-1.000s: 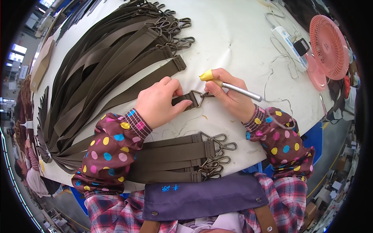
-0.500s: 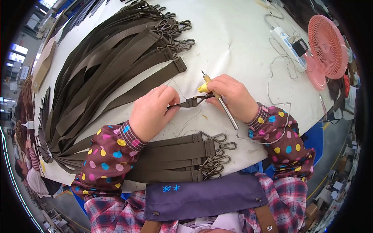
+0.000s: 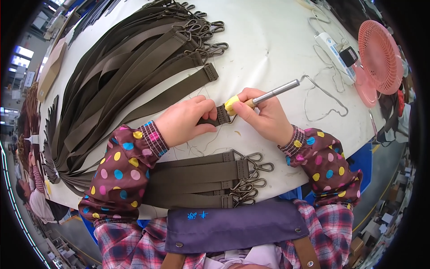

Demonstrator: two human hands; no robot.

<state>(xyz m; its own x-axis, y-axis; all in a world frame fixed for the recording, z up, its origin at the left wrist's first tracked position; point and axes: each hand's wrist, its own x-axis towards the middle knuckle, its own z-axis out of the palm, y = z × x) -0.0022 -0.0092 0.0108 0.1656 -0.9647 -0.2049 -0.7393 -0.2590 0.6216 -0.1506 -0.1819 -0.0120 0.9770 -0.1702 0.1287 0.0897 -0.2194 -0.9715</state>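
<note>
My left hand (image 3: pixel 188 120) pinches a dark olive webbing strap (image 3: pixel 222 115) just behind its stitched end. A metal ring or clip at that end is partly hidden by my right hand (image 3: pixel 265 117). Between the fingers of my right hand is a corded pen-shaped tool (image 3: pixel 277 92), with a metal sleeve pointing up and to the right. Its other end is down at the strap's end, where my fingers hide the tip. A yellow wrap (image 3: pixel 231 105) covers one fingertip of that hand.
A big bundle of similar straps (image 3: pixel 130 67) with metal snap hooks (image 3: pixel 217 27) lies at the left. More straps (image 3: pixel 197 175) lie near my apron. A pink fan (image 3: pixel 380 57) and white power strip (image 3: pixel 335 54) stand at the right. A cardboard piece (image 3: pixel 52 71) lies far left.
My right hand has turned the tool over, so its metal sleeve now points up and right and its tip is at the strap. The strap's end has turned flat side up.
</note>
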